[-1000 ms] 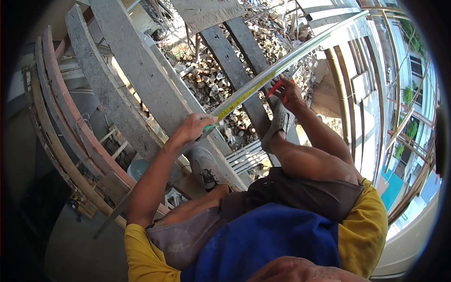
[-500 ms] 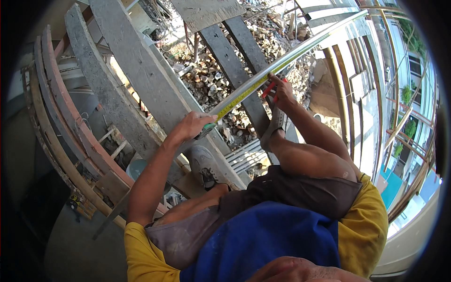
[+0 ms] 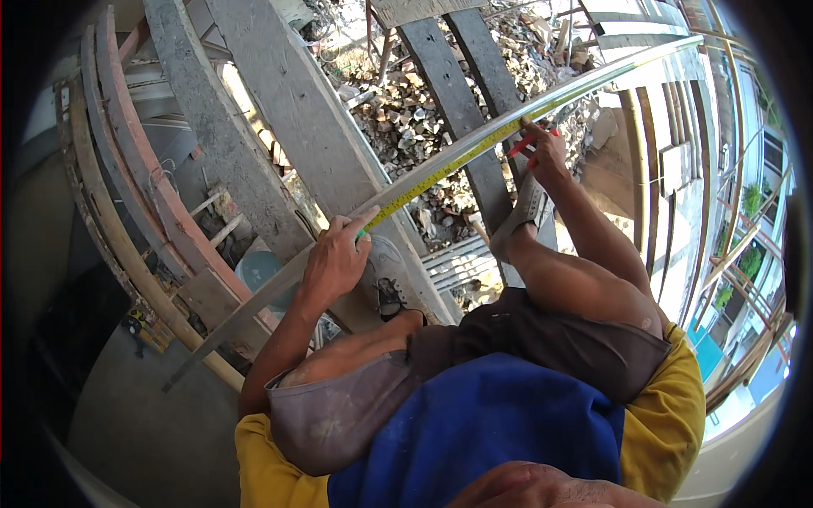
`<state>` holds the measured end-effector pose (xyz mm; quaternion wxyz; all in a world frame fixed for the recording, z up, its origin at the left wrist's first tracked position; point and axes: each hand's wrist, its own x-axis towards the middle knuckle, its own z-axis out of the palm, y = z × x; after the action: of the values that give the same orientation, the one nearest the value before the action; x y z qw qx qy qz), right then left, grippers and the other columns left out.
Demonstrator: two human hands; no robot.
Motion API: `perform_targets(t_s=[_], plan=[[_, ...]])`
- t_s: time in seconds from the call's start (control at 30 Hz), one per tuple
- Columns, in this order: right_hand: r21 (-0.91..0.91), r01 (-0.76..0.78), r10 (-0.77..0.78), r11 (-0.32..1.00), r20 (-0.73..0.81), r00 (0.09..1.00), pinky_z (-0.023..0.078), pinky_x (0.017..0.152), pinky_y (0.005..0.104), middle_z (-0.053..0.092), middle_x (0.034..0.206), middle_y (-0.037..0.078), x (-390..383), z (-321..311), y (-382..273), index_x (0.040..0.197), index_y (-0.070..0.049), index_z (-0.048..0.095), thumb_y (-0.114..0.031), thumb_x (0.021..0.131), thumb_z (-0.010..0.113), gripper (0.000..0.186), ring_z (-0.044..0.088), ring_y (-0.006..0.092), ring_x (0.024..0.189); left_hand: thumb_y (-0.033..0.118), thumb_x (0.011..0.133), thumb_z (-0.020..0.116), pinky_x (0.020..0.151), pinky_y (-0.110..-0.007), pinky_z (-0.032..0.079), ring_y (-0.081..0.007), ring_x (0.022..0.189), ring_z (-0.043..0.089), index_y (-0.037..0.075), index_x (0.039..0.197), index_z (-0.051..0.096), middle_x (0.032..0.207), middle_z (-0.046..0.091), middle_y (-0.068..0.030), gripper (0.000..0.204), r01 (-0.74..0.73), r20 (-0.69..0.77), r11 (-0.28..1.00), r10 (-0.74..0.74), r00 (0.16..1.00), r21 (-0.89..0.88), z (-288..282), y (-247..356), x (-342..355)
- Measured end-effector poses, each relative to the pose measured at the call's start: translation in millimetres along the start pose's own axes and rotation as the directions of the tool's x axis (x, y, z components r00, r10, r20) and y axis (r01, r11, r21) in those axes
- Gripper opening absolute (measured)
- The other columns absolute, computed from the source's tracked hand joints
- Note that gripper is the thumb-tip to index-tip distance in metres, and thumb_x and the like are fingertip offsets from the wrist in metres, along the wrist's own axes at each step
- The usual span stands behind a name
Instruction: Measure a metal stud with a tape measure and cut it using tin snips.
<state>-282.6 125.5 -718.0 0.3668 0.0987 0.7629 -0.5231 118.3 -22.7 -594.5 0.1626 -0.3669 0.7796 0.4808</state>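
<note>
A long pale metal bar (image 3: 593,81) slants from the lower left to the upper right across the planks. A yellow tape measure blade (image 3: 449,168) is drawn out along it. My left hand (image 3: 334,261) is closed around the tape measure's case; only a bit of green shows past the fingers, and the index finger points along the bar. Farther along, my right hand (image 3: 549,154) is closed on a slim red tool (image 3: 522,146), its exact kind unclear, with fingertips touching the blade beside the bar.
My shoes rest on weathered planks (image 3: 296,110) and dark boards (image 3: 440,85) over a gap with rubble (image 3: 406,140) below. Curved-looking pinkish beams (image 3: 140,161) and a bluish bucket (image 3: 258,271) lie to the left. Timber and scaffold poles (image 3: 644,169) stand at right.
The view has shifted, so the scene sits farther right and lower. My left hand has slid back toward me along the bar, and more of the yellow blade shows between my hands.
</note>
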Motion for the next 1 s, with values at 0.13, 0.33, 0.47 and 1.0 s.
perform_targets(t_s=[0.13,0.33,0.47,1.0], plan=[[-0.060,0.025,-0.025,0.998,-0.007,1.000,0.057,0.068,0.0376,0.061,0.091,0.007,-14.0,8.5,-4.7,0.102,-0.002,0.058,-0.019,0.079,0.079,0.035,0.062,0.0186,0.085,0.017,0.091,0.052,0.090,-0.048,0.047,-0.0412,0.103,0.057,0.021,0.140,0.050,0.111,0.056,-0.0219,0.050,0.105,-0.044,0.986,-0.100,0.994,0.126,10.3,0.8,-18.1],[-0.002,0.016,-0.016,1.000,0.017,1.000,0.056,0.068,0.0413,0.061,0.092,0.008,-0.6,0.9,1.9,0.106,-0.005,0.050,-0.014,0.074,0.083,0.046,0.061,0.0200,0.085,0.019,0.090,0.055,0.087,-0.053,0.047,-0.0415,0.105,0.056,0.031,0.142,0.046,0.127,0.049,-0.0189,0.054,0.124,-0.125,0.959,-0.095,0.988,0.256,13.0,-15.5,-41.2],[-0.043,0.022,-0.020,0.999,0.035,0.999,0.056,0.066,0.0393,0.060,0.090,0.008,-4.1,3.2,0.1,0.106,-0.006,0.051,-0.017,0.076,0.082,0.044,0.062,0.0197,0.084,0.021,0.090,0.057,0.085,-0.055,0.046,-0.0406,0.105,0.056,0.035,0.143,0.044,0.132,0.045,-0.0179,0.056,0.195,-0.142,0.926,-0.156,0.977,0.324,23.8,-20.5,-44.5],[-0.480,-0.022,0.096,0.877,0.129,0.987,0.051,0.068,0.0314,0.057,0.089,0.006,-101.1,-14.2,-44.2,0.114,-0.001,0.056,-0.017,0.086,0.068,0.034,0.060,0.0170,0.077,0.024,0.090,0.058,0.090,-0.057,0.040,-0.0370,0.112,0.050,0.032,0.143,0.046,0.127,0.049,-0.0158,0.054,0.368,-0.147,0.819,-0.339,0.929,0.439,30.7,-14.3,-33.6]])
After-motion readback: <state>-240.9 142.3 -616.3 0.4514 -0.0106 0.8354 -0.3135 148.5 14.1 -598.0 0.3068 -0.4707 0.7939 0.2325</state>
